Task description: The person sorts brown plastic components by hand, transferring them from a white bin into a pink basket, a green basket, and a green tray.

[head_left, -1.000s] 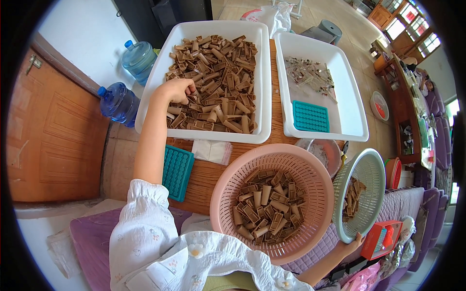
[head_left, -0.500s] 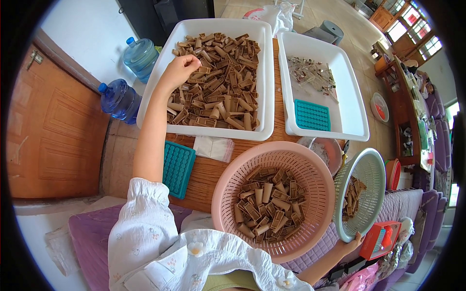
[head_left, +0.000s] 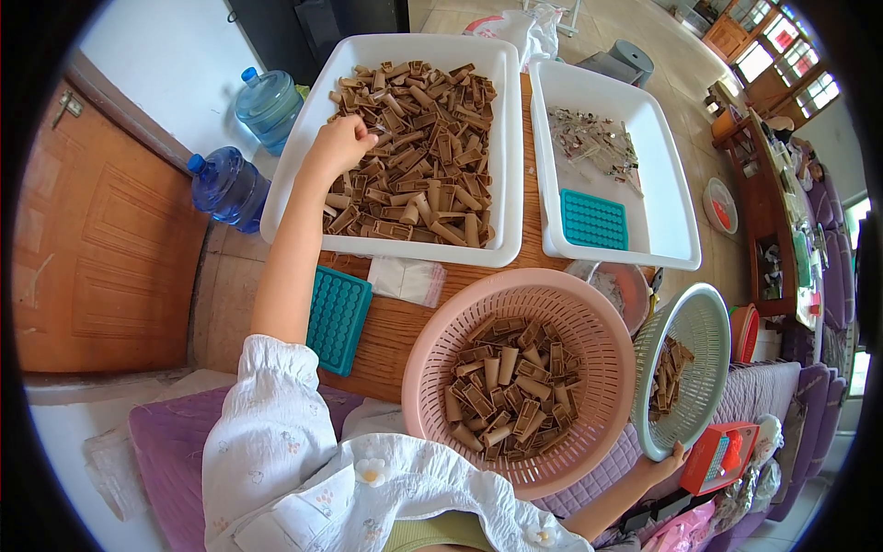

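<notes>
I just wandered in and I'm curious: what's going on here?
A person is at a wooden table, working bare-handed. The left hand is over a white tub heaped with brown pieces, its fingers curled; something small and clear seems to show at their tips, too small to name. The right hand is on the rim of a green basket with some brown pieces inside. A pink basket beside it holds more.

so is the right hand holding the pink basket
No, the right hand holds the green basket by its lower rim.
</notes>
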A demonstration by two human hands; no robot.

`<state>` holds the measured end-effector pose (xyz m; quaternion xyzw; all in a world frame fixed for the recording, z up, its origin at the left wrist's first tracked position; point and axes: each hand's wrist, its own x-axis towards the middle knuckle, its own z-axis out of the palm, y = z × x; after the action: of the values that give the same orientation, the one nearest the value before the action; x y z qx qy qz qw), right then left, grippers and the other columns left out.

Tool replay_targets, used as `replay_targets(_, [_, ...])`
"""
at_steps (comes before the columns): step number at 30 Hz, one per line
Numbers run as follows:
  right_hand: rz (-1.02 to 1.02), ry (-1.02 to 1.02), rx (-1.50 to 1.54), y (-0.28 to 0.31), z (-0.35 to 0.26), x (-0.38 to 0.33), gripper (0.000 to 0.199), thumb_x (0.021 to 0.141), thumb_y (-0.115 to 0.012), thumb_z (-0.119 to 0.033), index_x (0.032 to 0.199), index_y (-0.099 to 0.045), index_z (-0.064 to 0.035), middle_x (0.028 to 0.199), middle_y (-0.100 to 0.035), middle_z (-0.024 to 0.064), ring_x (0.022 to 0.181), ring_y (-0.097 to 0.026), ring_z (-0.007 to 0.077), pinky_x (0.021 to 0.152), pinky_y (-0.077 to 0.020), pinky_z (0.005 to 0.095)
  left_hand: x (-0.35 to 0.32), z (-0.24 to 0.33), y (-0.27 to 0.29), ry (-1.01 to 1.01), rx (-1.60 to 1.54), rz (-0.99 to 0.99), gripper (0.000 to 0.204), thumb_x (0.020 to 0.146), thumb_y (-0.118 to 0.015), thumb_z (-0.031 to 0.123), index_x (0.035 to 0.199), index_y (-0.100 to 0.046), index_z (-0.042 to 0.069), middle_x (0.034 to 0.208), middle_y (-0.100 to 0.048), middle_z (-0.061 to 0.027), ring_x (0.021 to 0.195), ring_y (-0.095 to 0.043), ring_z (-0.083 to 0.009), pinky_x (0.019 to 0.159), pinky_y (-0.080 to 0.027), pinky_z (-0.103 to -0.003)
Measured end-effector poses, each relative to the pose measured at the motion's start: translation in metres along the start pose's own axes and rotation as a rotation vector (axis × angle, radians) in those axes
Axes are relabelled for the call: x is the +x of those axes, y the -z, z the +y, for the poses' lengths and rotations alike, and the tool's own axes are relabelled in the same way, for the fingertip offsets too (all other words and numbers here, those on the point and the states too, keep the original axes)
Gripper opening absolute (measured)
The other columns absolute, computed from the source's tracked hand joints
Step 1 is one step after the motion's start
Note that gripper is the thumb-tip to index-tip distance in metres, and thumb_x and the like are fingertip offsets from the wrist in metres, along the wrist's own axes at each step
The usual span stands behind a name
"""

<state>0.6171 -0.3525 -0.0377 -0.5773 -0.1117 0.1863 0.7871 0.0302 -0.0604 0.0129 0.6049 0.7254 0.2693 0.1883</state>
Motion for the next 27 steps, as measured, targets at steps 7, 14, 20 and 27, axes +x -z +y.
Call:
replay_targets(7, [-0.003,-0.010,0.012,0.005,0.002,0.004,0.025,0.070,-0.047,-0.004,0.095,-0.046,-0.0029,0.088,-0.052,0.0076,0.078,-0.053,0.0199,0.067,-0.0464,0.0313,-0.007,0.005,0.000,0.077,0.552,-0.430,0.050,0.059,-0.073,0.025,0.095,-0.052,0.000,0.097,-0.057,-0.0169,0.084,-0.056,-0.0268,0.069,-0.046,-0.036])
replay_targets(14, [-0.048,-0.020,-0.015,0.015,0.004,0.010,0.041,0.068,-0.047,-0.004,0.109,-0.041,-0.0042,0.100,-0.049,0.0108,0.089,-0.051,0.0243,0.075,-0.0440,0.0357,-0.005,0.006,-0.004,0.034,0.653,-0.424,0.045,0.059,-0.069,0.015,0.095,-0.045,0.003,0.087,-0.056,-0.0145,0.083,-0.054,-0.0270,0.071,-0.044,-0.034])
replay_targets(20, [-0.022,-0.015,0.011,0.003,0.000,0.002,0.027,0.071,-0.046,-0.003,0.098,-0.046,-0.0030,0.090,-0.051,0.0078,0.080,-0.053,0.0200,0.068,-0.0465,0.0314,-0.006,0.010,0.008,-0.038,0.229,-0.152,0.030,0.062,-0.064,0.012,0.087,-0.052,0.001,0.069,-0.054,-0.0089,0.066,-0.053,-0.0186,0.060,-0.042,-0.029])
replay_targets(27, [-0.047,-0.037,-0.006,0.009,0.001,0.005,0.041,0.070,-0.046,-0.005,0.111,-0.039,-0.0042,0.100,-0.048,0.0112,0.089,-0.050,0.0234,0.074,-0.0436,0.0353,-0.010,0.022,0.007,-0.100,-0.094,-0.118,0.021,0.064,-0.062,0.012,0.082,-0.059,0.003,0.064,-0.053,-0.0035,0.060,-0.049,-0.0117,0.057,-0.040,-0.025])
